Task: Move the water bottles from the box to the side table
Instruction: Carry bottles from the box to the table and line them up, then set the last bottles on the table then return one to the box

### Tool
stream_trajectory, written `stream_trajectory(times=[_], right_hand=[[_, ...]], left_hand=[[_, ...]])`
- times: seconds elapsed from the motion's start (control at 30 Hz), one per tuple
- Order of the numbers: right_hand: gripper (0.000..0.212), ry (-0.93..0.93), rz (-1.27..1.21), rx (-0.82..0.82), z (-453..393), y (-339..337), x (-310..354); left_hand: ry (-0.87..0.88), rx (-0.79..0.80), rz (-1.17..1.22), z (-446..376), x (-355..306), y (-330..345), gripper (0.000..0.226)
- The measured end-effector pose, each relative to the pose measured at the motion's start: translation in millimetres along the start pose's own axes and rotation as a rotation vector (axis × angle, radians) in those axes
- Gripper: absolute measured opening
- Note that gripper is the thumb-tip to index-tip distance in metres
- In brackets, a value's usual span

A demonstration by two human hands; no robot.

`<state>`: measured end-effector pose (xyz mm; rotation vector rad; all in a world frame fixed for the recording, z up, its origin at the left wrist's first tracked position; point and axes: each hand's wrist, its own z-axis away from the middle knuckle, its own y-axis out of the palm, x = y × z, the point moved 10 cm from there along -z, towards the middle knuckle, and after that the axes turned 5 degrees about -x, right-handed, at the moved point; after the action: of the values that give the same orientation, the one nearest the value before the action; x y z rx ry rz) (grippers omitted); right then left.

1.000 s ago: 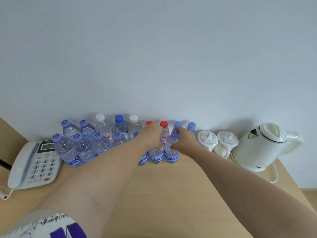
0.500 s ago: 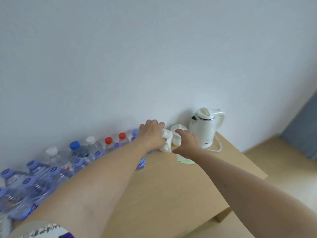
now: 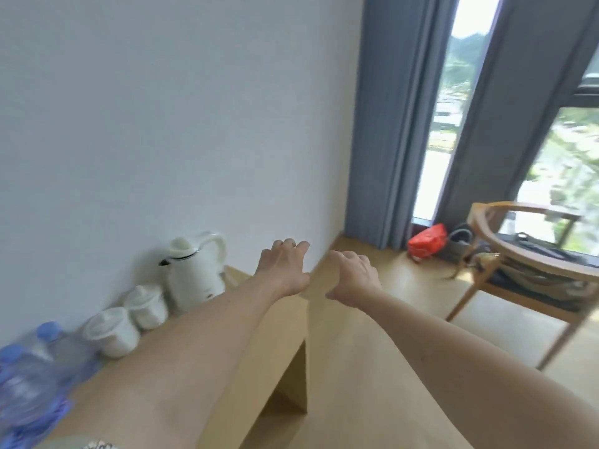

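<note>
Both my hands, left hand (image 3: 283, 267) and right hand (image 3: 351, 275), reach out empty, fingers loosely spread. Clear plastic blue-capped water bottles (image 3: 30, 377) stand lower left on the pale wooden surface (image 3: 278, 322). I judge I'm between trips; next I need the box, unseen.

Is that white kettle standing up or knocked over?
Upright. The kettle stands on its base on the table, lid on top, handle arching above, beside two white cups.

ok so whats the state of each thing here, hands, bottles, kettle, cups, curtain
left hand: empty, fingers loosely curled
right hand: empty, fingers loosely curled
water bottles: upright on the table, caps on
kettle: upright, lid closed
lidded cups: upright, lids on
curtain: drawn partly open
</note>
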<state>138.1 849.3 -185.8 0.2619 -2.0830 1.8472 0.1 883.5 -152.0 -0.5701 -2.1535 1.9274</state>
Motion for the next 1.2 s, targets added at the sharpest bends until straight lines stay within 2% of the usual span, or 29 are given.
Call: stream_trajectory(times=[0.17,0.43,0.7,0.87,1.2], right_hand=[[0.092,0.148,0.077,-0.065,28,-66,-156],[0.093,0.489,0.110,-0.120,116,-149,-382],[0.087,0.847,0.077,-0.196,215,-195,-561],[0.086,1.034,0.094,-0.257,249,-232,-672],[0.087,1.289,0.110,-0.358,259,-326,-875]], left_hand=[[0.150,0.022,0.061,-39,-167,31,0.070],[0.440,0.102,0.135,-63,-431,78,0.072],[0.776,0.177,0.172,-58,-657,121,0.070],[0.972,0.185,0.177,-73,-793,148,0.070],[1.183,0.227,0.245,-149,-1038,192,0.068]])
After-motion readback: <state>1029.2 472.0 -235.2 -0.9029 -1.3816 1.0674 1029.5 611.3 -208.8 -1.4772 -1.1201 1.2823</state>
